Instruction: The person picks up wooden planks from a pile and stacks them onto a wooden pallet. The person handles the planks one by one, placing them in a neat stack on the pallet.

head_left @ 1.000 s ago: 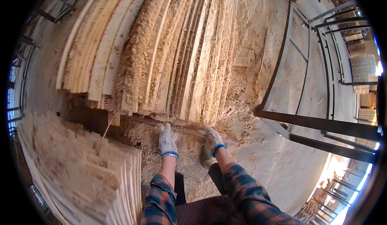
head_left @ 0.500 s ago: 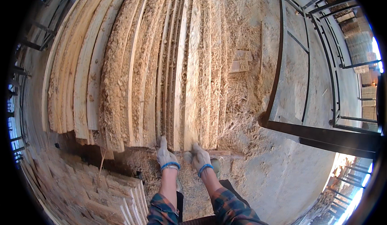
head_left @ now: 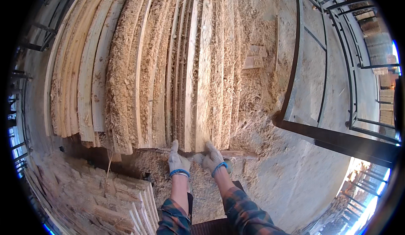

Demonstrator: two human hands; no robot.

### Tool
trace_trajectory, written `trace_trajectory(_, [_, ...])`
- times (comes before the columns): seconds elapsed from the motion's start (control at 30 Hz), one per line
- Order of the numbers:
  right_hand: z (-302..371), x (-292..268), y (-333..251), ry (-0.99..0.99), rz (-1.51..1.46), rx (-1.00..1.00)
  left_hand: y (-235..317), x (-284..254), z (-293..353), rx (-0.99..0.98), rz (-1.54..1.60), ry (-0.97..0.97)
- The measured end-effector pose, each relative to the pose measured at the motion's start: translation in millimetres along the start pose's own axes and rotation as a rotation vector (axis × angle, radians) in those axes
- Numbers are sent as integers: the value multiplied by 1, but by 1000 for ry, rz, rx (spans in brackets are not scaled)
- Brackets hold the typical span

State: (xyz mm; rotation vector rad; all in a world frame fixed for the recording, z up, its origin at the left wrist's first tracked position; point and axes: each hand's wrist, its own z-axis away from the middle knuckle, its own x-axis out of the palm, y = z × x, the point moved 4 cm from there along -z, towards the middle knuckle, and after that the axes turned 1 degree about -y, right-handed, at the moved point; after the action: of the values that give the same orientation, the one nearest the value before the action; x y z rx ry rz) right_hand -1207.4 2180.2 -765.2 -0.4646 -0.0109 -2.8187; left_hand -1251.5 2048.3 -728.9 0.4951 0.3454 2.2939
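Long pale wooden boards, dusted with sawdust, run away from me in a wide stack. My left hand, in a whitish knit work glove with a blue cuff, grips the near end of a board left of centre, thumb pointing forward. My right hand, gloved the same way, holds the near end at the right side of the same middle boards. The thumbs lie at the board ends, while most fingers are hidden underneath. How many boards lie between my hands is hard to tell.
Sawdust covers the ground right of the stack, with small wood scraps in it. A dark metal frame stands at the right. Lower left lies a pile of wood strips. My shoe shows beside my right hand.
The view has shifted slightly. My right thumb has come further forward onto the board's end corner; my left hand keeps nearly the same place at its board.
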Motion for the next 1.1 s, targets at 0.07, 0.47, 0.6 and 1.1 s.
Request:
trace_trajectory(0.07, [-11, -8, 3, 16, 60, -25, 2, -10, -11, -27, -47, -103])
trace_trajectory(0.47, [9, -16, -27, -95, 906, -172, -9, 16, 15, -23, 60, 36])
trace_trajectory(0.6, [17, -8, -33, -96, 1181, -236, -13, -2, 8, -24, -18, 91])
trace_trajectory(1.1, [48, 43, -57, -191, 799, -246, -30, 32, 48, -46, -111, 143])
